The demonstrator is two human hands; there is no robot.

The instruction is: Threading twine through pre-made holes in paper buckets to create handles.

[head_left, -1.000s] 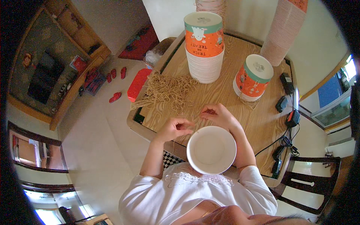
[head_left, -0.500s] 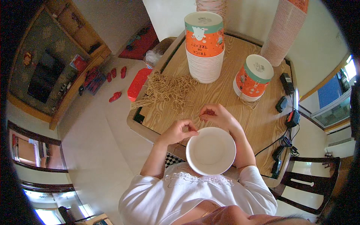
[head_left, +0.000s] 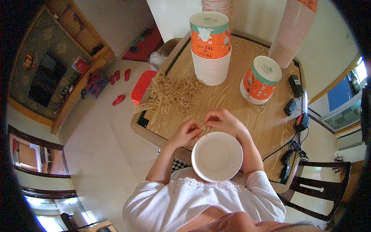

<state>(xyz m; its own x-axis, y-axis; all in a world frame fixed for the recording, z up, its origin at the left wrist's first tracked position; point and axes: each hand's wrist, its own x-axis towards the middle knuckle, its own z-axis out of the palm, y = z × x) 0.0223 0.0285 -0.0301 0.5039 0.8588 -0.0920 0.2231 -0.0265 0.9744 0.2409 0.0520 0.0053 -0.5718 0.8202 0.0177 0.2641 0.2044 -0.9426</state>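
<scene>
A white paper tub [head_left: 217,156] sits at the table's near edge against my body, its open mouth facing up. Just beyond its far rim my left hand [head_left: 187,132] and my right hand [head_left: 223,120] pinch close together. A thin strand, apparently twine, shows faintly between the fingertips; its ends are hidden. Past my hands to the left lies a tangled heap of brown twine [head_left: 174,92]. A tall stack of upside-down paper tubs [head_left: 211,50], orange and green on top, stands beyond it. A shorter upside-down stack [head_left: 261,81] stands at right, with twine under its rim.
Taller tub stacks [head_left: 290,38] rise at the table's far side. Black power adapters and cables [head_left: 295,145] line the right edge of the wooden table [head_left: 239,112]. A red container [head_left: 143,87] is at the left edge. A dark chair [head_left: 319,189] stands at right.
My left hand has moved up and right, closing the gap to my right hand, which has shifted slightly. The tub has stayed almost in place.
</scene>
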